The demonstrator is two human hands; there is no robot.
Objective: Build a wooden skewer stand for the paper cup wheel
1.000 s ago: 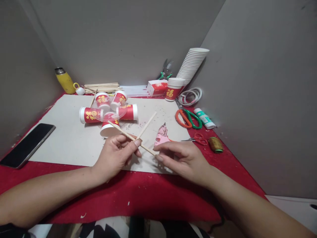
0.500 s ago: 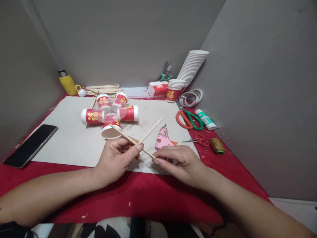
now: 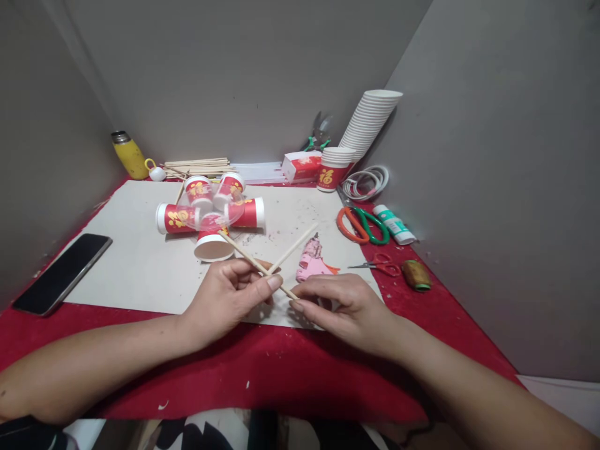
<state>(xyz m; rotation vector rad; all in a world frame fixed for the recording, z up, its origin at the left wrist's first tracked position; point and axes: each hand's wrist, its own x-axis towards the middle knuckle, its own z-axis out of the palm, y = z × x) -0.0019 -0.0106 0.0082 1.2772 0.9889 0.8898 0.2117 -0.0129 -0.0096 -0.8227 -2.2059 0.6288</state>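
Two thin wooden sticks cross in front of me, above the grey board (image 3: pixel 126 269). My left hand (image 3: pixel 234 290) is closed, its thumb pressing where they meet. One wooden stick (image 3: pixel 242 251) slants from upper left down to the right. Its lower end is pinched between the thumb and fingers of my right hand (image 3: pixel 344 306). The other wooden stick (image 3: pixel 297 245) points up to the right from my left thumb. Behind my left hand lies a ring of red and white paper cups (image 3: pixel 214 230) around a clear plastic disc (image 3: pixel 220 211). A pink glue gun (image 3: pixel 310 262) lies just beyond my right hand.
On the right are large scissors (image 3: pixel 368 225), small scissors (image 3: pixel 384 265), a thread spool (image 3: pixel 416 275) and a white-green tube (image 3: pixel 394 225). Stacked cups (image 3: pixel 370 122) lean at the back. A phone (image 3: pixel 63 272) lies left, a yellow bottle (image 3: pixel 129 156) back left, with spare sticks (image 3: pixel 201 167) beside it.
The crossed sticks and my left hand have shifted slightly right. Both hands keep the same grip. The whole view has moved a little.
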